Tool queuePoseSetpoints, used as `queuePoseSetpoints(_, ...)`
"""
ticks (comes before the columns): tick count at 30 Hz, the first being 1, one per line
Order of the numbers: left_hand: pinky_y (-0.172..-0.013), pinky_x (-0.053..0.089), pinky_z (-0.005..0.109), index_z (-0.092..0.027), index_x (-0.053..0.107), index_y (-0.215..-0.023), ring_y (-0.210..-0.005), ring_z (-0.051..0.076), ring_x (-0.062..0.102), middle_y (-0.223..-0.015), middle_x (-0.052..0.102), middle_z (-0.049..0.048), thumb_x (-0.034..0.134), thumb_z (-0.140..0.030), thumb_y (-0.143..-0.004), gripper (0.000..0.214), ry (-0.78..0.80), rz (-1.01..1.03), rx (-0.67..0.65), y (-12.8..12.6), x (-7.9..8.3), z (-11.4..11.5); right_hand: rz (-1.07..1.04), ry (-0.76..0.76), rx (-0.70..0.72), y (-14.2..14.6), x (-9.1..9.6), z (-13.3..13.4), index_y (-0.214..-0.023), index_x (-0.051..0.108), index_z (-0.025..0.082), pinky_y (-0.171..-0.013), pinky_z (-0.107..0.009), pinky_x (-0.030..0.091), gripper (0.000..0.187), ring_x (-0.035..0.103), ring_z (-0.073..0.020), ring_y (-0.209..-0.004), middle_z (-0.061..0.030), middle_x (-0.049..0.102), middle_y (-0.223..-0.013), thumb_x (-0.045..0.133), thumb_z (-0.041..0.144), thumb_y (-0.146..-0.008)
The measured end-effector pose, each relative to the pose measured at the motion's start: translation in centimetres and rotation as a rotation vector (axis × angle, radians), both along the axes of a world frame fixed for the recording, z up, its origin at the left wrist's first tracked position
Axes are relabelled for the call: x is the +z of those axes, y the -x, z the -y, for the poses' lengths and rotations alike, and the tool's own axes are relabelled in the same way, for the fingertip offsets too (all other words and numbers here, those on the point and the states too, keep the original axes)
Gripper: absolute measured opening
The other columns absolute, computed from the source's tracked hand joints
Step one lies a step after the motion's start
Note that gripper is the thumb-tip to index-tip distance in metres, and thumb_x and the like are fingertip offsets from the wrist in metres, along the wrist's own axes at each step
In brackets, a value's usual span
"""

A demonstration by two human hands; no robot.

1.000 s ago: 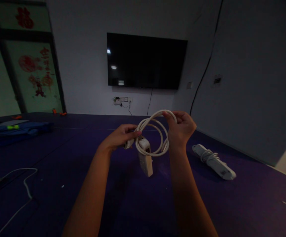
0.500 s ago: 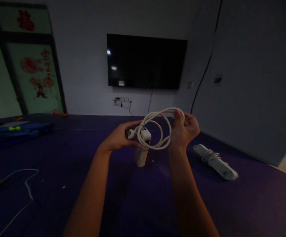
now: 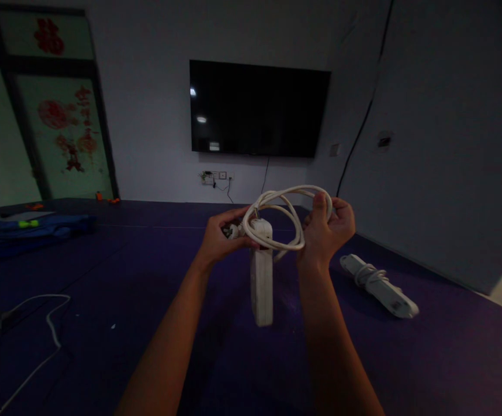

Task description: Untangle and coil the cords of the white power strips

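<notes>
A white power strip [image 3: 262, 283] hangs upright in front of me, its upper end by the fingers of my left hand [image 3: 221, 240]. That hand is closed around the strip's cord near the plug [image 3: 232, 231], whose pins point left. Loops of the white power cord [image 3: 296, 222] stretch across to my right hand [image 3: 327, 228], which pinches them between thumb and fingers. Part of the strip's top is hidden behind the loops and my left fingertips.
Another white power strip [image 3: 379, 284], wrapped in its cord, lies on the purple floor [image 3: 242, 370] at right. A thin white cable [image 3: 51, 326] runs along the floor at left. Blue fabric [image 3: 60, 226] lies farther back. A television [image 3: 259, 110] hangs on the wall.
The power strip has swung right and now hangs lower and straighter. Both hands have shifted slightly right, and the cord loops are drawn out more flatly.
</notes>
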State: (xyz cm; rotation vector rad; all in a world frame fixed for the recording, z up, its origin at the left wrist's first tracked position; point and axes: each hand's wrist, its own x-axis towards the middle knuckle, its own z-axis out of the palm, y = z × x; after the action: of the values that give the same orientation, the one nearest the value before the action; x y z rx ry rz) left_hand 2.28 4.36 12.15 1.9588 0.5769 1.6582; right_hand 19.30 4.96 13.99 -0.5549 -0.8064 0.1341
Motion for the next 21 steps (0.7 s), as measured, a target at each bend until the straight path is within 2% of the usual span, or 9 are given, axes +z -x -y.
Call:
queuePoseSetpoints(4, -0.075, 0.045, 0.028, -0.019, 0.065, -0.108, -0.089, 0.02, 0.061, -0.101, 0.068, 0.0068, 0.08, -0.038, -0.048, 0.065, 0.052, 0.138, -0.051, -0.7, -0.2, -0.2, 0.075, -0.045, -0.166, 0.2, 0.1, 0.2, -0.074, 0.043, 0.021, -0.041, -0.021, 0.03, 0.034, 0.039, -0.0067, -0.046, 0.0066, 0.038, -0.058, 0.059, 0.051, -0.074)
queuePoseSetpoints(8, -0.057, 0.042, 0.022, -0.021, 0.065, -0.106, -0.073, 0.015, 0.059, -0.088, 0.068, 0.004, 0.074, -0.046, -0.054, 0.058, 0.14, 0.22, -0.022, -1.3, -0.2, 0.0, 0.127, -0.093, -0.268, 0.9, 0.3, 0.9, -0.072, 0.044, 0.02, -0.046, -0.021, 0.036, 0.032, 0.045, -0.008, -0.053, 0.0039, 0.042, -0.063, 0.06, 0.047, -0.074)
queuePoseSetpoints(13, -0.049, 0.036, 0.021, -0.02, 0.067, -0.094, -0.065, 0.012, 0.055, -0.073, 0.065, 0.0014, 0.07, -0.052, -0.056, 0.05, 0.172, 0.313, 0.108, -2.0, 0.1, 0.3, 0.198, -0.136, -0.298, 1.3, 0.2, 1.1, -0.068, 0.045, 0.019, -0.049, -0.022, 0.038, 0.029, 0.044, -0.0075, -0.054, 0.004, 0.043, -0.062, 0.063, 0.041, -0.073)
queuePoseSetpoints(18, -0.045, 0.029, 0.021, -0.015, 0.067, -0.071, -0.049, 0.008, 0.044, -0.057, 0.056, -0.0016, 0.07, -0.06, -0.051, 0.049, 0.234, 0.356, 0.124, -1.7, 0.4, 0.5, 0.284, -0.134, -0.273, 1.1, 0.1, 1.1, -0.067, 0.046, 0.019, -0.049, -0.022, 0.038, 0.028, 0.043, -0.0073, -0.051, 0.0045, 0.043, -0.059, 0.061, 0.042, -0.074)
queuePoseSetpoints(21, -0.043, 0.025, 0.021, -0.013, 0.066, -0.065, -0.042, 0.006, 0.037, -0.048, 0.048, -0.0027, 0.062, -0.069, -0.055, 0.057, 0.311, 0.354, 0.144, -1.4, 0.4, 0.5, 0.336, -0.104, -0.287, 1.2, 0.0, 1.4, -0.066, 0.048, 0.019, -0.048, -0.022, 0.037, 0.028, 0.043, -0.0076, -0.051, 0.004, 0.044, -0.059, 0.06, 0.043, -0.075)
